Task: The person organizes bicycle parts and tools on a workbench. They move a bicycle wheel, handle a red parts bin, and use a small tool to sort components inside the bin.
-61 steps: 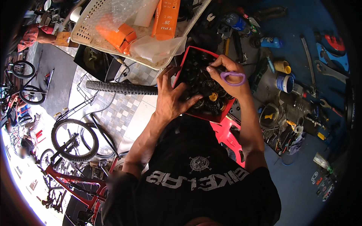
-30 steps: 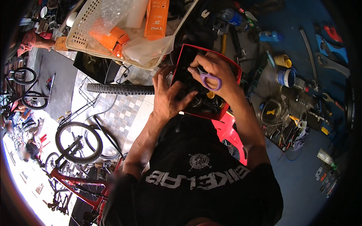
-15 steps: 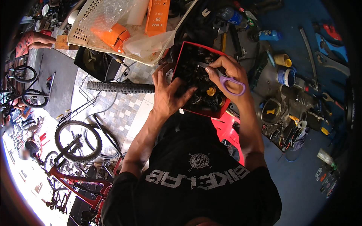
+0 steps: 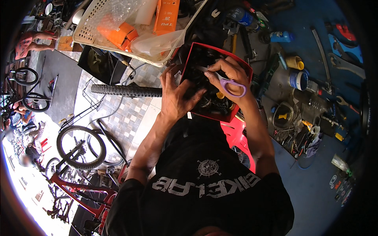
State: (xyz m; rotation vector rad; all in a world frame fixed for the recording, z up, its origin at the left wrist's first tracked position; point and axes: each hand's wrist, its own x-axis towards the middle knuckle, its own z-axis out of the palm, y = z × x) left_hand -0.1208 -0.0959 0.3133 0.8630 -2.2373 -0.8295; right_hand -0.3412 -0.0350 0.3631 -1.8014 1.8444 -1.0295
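my right hand has purple scissors looped on its fingers, closed around the handles, blades pointing left into the red box. my left hand reaches into the same box from the left, fingers spread over the dark parts inside; i cannot tell whether it is pinching anything there. the box sits in front of my chest, at the bench edge, full of black bits with a yellow piece just under the scissors. a cream basket with orange packs stands just left of and above the box. a knobby tyre lies on the tiles left of my left wrist. cans and tools clutter the blue bench to the right. bikes stand on the floor at lower left.
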